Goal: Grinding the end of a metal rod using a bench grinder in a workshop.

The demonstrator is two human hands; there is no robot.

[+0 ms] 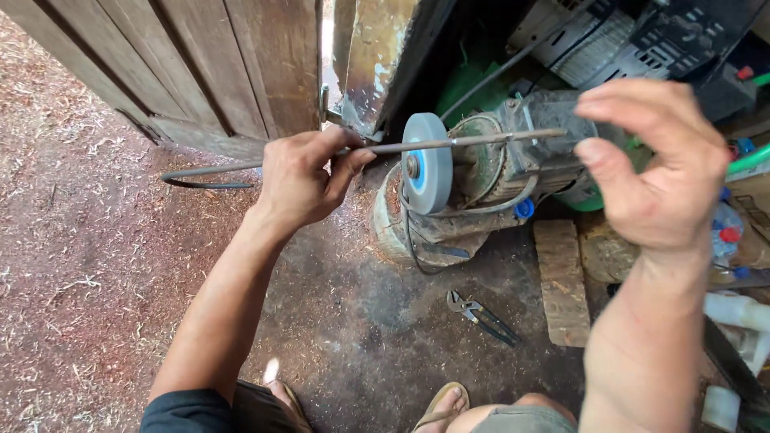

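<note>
Fingers of the left hand [301,178] are wrapped tight round a long thin metal rod [473,141], thumb pressed on top near the grip. The right hand [658,168] is seen with fingers curled loosely, thumb and forefinger narrowed toward the rod's far end; whether the tip is actually pinched cannot be told, as the end is lost against the motor behind.

The rod is held level and laid across the front of a grey grinding wheel [426,163], touching or just above its upper edge; contact is not certain. Its left end [196,178] curves into a hook beyond the left hand.

Judgement on technique: the rod is best steadied at both ends, pressed lightly, and kept square to the wheel rim so it is not snatched. Fingers should be kept well apart from the wheel face.

The wheel is mounted on a motor [513,152] seated on a rusted round base [401,220]. Pliers [481,317] lie on the dirt floor below; a wooden block [561,281] lies beside them.

Containers: plastic bottles with coloured caps [726,232] are seen at right; contents cannot be told.
</note>
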